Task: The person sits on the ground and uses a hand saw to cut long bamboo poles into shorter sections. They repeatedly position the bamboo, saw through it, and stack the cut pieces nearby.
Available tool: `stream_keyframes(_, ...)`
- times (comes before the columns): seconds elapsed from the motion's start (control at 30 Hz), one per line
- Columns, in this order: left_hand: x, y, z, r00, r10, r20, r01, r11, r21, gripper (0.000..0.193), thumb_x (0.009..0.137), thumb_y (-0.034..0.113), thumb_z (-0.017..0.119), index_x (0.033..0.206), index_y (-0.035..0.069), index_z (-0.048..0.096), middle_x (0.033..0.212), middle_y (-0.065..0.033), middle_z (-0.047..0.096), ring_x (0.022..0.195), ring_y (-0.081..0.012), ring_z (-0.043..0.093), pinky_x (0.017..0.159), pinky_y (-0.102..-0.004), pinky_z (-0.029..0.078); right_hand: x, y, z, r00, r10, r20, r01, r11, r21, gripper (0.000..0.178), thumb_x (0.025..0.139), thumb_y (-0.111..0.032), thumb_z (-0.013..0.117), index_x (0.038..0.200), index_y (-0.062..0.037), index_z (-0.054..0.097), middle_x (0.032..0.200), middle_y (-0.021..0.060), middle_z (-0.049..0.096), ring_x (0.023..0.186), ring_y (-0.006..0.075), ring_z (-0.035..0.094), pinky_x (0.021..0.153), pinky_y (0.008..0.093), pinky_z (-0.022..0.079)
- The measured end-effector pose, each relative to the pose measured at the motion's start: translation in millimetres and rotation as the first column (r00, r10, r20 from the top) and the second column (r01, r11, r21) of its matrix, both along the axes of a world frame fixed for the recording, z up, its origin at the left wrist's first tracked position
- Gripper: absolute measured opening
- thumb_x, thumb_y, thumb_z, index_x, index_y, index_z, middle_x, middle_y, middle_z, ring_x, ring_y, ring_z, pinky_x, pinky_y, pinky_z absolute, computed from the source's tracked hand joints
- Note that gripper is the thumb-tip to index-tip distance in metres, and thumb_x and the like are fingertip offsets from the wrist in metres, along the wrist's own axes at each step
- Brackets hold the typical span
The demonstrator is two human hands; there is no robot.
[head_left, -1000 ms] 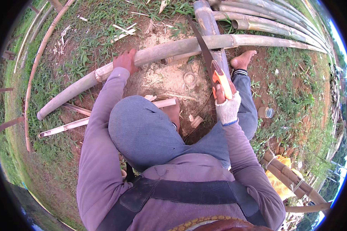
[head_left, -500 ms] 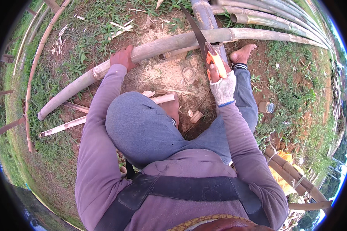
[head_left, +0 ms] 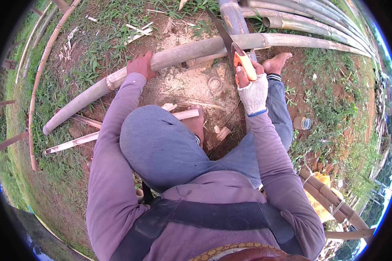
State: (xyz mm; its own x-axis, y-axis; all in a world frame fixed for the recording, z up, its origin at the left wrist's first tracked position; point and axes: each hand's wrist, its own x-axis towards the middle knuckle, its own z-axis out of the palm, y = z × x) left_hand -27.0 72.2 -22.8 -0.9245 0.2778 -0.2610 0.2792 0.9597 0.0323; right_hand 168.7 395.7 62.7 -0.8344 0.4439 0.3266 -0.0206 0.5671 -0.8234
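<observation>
A long, pale bamboo pole [head_left: 183,52] crosses in front of me, its left end nearer and its right side resting on a thicker bamboo piece [head_left: 233,19]. My left hand [head_left: 140,66], bare, is closed over the pole beside one of its nodes. In my right hand [head_left: 252,85], which wears a white knit glove leaving fingers bare, is the orange handle of a handsaw [head_left: 245,63]. The saw's dark blade lies across the pole, close to where the thicker piece supports it. From this view, I cannot tell how deep the teeth sit in the bamboo.
Several bamboo poles [head_left: 305,27] lie stacked at the far right. Sawdust [head_left: 183,82] covers the ground below the pole, near my bare feet. Split bamboo strips [head_left: 74,142] lie at left. A small jar [head_left: 302,123] stands right of my leg; tied bamboo [head_left: 326,198] is nearer.
My right hand and the saw handle have moved slightly forward, away from me. My left hand keeps its place on the bamboo pole.
</observation>
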Motion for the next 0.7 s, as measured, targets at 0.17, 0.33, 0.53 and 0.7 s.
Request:
stream_keyframes(0.17, 2, 3, 4, 1.0, 0.001, -0.02, 0.0, 1.0, 0.031, 0.073, 0.072, 0.025, 0.091, 0.137, 0.022, 0.057, 0.131, -0.0142, 0.07, 0.124, -0.0373, 0.068, 0.106, -0.0554, 0.051, 9, 9, -12, 0.997, 0.077, -0.016, -0.077, 0.918, -0.389, 0.035, 0.101, -0.021, 0.075, 0.122, 0.0039, 0.064, 0.1, 0.0118, 0.072, 0.081, 0.018, 0.068, 0.074, 0.0347, 0.057)
stream_keyframes(0.33, 2, 11, 12, 1.0, -0.01, 0.021, 0.009, 1.0, 0.029, 0.072, 0.073, 0.032, 0.095, 0.134, 0.021, 0.057, 0.132, -0.0109, 0.07, 0.126, -0.0365, 0.068, 0.107, -0.0545, 0.052, -4, 12, 19, 0.995, -0.055, 0.08, 0.049, 0.996, 0.076, 0.043, 0.103, -0.04, 0.075, 0.105, 0.0023, 0.069, 0.081, 0.0099, 0.07, 0.067, 0.0147, 0.063, 0.061, 0.0317, 0.05)
stream_keyframes(0.53, 6, -5, 3, 1.0, 0.008, -0.025, -0.007, 0.999, 0.042, 0.068, 0.074, 0.027, 0.093, 0.132, 0.02, 0.058, 0.133, -0.0115, 0.07, 0.126, -0.0371, 0.068, 0.107, -0.055, 0.051, 180, 10, 28, 0.981, -0.008, 0.195, -0.028, 0.983, 0.179, 0.027, 0.104, -0.025, 0.07, 0.108, 0.0013, 0.065, 0.082, 0.0108, 0.066, 0.064, 0.0188, 0.066, 0.057, 0.0331, 0.05)
stream_keyframes(0.7, 5, 8, 3, 0.999, -0.012, -0.035, 0.013, 0.999, 0.029, 0.066, 0.074, 0.025, 0.093, 0.13, 0.02, 0.059, 0.132, -0.0122, 0.07, 0.126, -0.0376, 0.068, 0.109, -0.0551, 0.051, 119, 14, 1, 0.988, -0.073, 0.138, 0.055, 0.99, 0.128, 0.03, 0.104, -0.028, 0.072, 0.109, 0.0008, 0.068, 0.078, 0.0119, 0.068, 0.066, 0.0197, 0.067, 0.058, 0.036, 0.051)
